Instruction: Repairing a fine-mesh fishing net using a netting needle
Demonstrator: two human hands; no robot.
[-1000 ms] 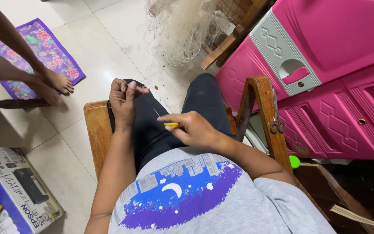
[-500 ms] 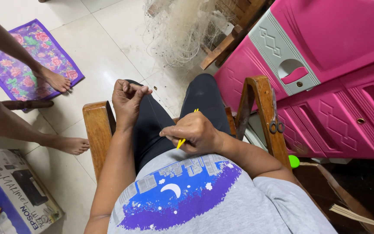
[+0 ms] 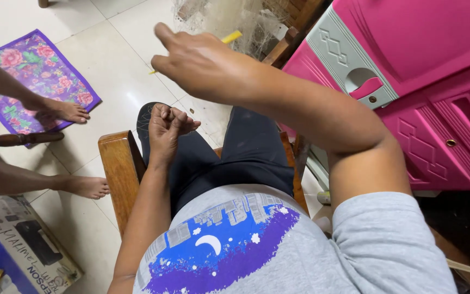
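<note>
Over the tiled floor (image 3: 110, 32), your right hand (image 3: 199, 60) is raised above the knee, pinching a yellow needle (image 3: 231, 37); your left hand (image 3: 168, 128) rests there, fingers closed.

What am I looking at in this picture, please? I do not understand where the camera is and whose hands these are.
The camera sits on a person's head and looks down, so you see that person's own body: a grey shirt with a moon print, dark trousers and a wooden chair under them. There is no machine here, only two bare hands. The right hand is raised high and holds a thin yellow tool, of which only the ends show. The left hand rests closed on the knee and seems to pinch something fine; I cannot tell what. Ahead lies a heap of pale netting. On the tiled floor there is a flowered purple mat and a cardboard box. The bare feet on the left belong to another person. On the right stands a pink plastic cabinet.
</note>
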